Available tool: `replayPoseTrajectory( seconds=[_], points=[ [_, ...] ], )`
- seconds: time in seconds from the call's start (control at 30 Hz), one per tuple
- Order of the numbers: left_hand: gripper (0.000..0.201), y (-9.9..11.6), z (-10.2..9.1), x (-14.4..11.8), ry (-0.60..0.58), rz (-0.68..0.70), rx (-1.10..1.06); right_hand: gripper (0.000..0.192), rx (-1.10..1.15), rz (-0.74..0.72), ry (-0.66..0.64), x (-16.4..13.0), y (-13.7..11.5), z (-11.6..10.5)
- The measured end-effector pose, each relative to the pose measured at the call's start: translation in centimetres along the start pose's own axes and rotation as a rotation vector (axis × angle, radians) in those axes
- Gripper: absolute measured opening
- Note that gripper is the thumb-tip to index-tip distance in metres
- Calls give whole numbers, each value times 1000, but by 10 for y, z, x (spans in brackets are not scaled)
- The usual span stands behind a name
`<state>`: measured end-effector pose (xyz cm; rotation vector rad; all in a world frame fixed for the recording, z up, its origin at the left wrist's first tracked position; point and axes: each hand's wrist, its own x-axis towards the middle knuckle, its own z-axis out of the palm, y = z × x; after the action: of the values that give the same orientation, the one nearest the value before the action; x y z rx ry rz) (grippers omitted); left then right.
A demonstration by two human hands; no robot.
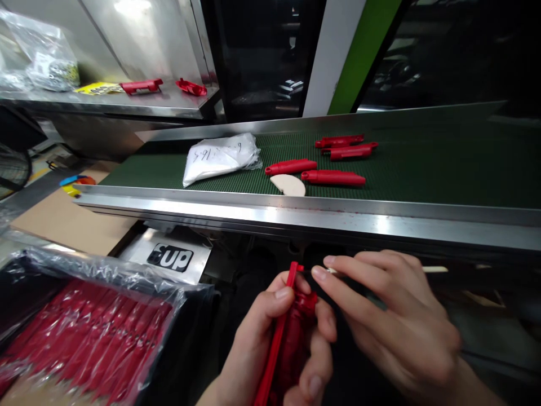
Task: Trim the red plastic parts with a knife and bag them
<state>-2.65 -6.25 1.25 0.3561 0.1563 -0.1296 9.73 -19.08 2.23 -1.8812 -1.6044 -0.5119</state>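
My left hand (257, 324) is closed around a red plastic part (291, 338), held low in front of the conveyor. The part is long, with a narrow raised edge and a knob near its top. My right hand (397, 321) pinches a slim tool with a pale handle (435, 269), whose end sticks out behind the hand. Its thin dark tip points left at the top of the red part. Whether the tip touches the part is hard to tell. My right palm and the middle of the tool are hidden.
Several red parts (333, 178) lie on the green conveyor belt (422, 169), beside a pale half-round disc (289, 184) and a white marked bag (222, 158). The belt's metal rail (253, 207) runs across. A plastic-lined box of red parts (97, 332) stands lower left.
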Motion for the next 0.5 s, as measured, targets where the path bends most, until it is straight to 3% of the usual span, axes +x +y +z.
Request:
replayPoseTrajectory(
  seconds=[0.5],
  points=[
    [58, 2, -1, 0, -6, 4, 10, 39, 93, 4, -22, 0, 0, 4]
  ],
)
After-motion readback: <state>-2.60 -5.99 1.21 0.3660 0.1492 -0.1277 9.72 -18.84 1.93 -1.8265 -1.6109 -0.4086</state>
